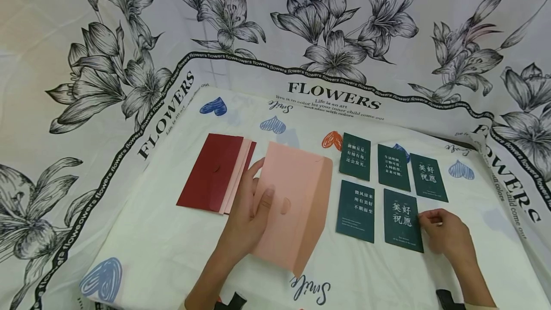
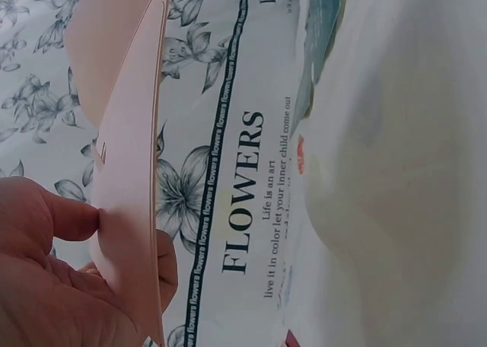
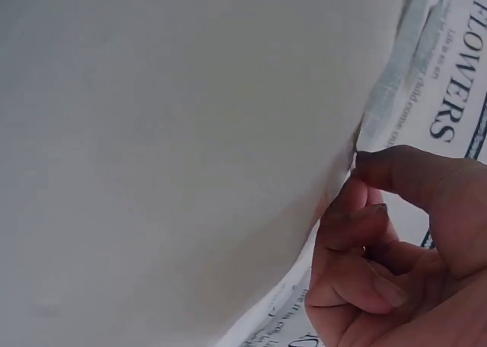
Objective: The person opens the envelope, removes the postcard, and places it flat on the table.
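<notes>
In the head view my left hand holds an opened pink envelope, thumb on the near face and fingers behind. The left wrist view shows the envelope edge-on between thumb and fingers, its flap raised. My right hand pinches the right edge of a dark green card with white writing, the lower right one of the group. In the right wrist view the thumb and index fingertips of that hand meet, and the card itself is hard to make out.
Several more green cards lie in two rows around the held one. Left of the envelope, dark red envelopes and pink ones overlap in a stack. A white cloth with hearts and flower prints covers the table.
</notes>
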Available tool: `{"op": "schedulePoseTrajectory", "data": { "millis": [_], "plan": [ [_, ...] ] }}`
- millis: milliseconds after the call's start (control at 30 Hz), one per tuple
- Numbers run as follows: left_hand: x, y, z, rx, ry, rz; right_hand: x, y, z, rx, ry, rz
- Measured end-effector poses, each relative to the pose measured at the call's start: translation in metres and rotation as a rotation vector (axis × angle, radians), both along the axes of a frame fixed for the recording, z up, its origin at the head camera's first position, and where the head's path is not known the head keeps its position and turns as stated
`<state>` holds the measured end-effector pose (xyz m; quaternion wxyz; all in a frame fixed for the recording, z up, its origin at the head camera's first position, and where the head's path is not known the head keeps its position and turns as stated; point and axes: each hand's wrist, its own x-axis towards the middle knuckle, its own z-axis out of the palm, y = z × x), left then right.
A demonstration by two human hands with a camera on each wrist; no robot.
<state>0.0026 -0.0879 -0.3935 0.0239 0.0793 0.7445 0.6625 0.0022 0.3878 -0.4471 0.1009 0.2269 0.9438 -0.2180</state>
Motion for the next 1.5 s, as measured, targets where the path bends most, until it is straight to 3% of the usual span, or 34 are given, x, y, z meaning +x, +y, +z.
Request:
{"op": "schedulePoseTrajectory", "data": {
  "millis": [167,367,533,700,800,967,1067,1300,1500],
  "plan": [
    [0.000,0.003,0.001,-0.021,-0.007,-0.001,0.006,-0.019,0.010,0.007,0.144,0.069],
    [-0.001,0.009,0.003,-0.010,-0.004,-0.024,0.011,-0.079,0.043,-0.043,0.386,0.301],
    [0.001,0.018,0.005,-0.009,0.001,-0.046,0.017,-0.131,0.063,-0.241,0.416,0.479],
    [0.005,0.027,0.005,-0.004,0.007,-0.067,0.021,-0.166,0.067,-0.524,0.380,0.600],
    [0.008,0.034,0.004,-0.026,0.029,-0.081,0.022,-0.180,0.064,-0.637,0.359,0.620],
    [0.011,0.039,0.003,-0.063,0.064,-0.085,0.023,-0.190,0.062,-0.738,0.360,0.610],
    [0.012,0.038,0.004,-0.094,0.074,-0.095,0.023,-0.191,0.062,-0.760,0.363,0.596],
    [0.011,0.034,0.003,-0.218,0.131,-0.213,0.026,-0.192,0.062,-0.779,0.379,0.566],
    [0.015,0.033,0.004,-0.256,0.116,-0.233,0.027,-0.194,0.062,-0.790,0.392,0.563]
  ]
}}
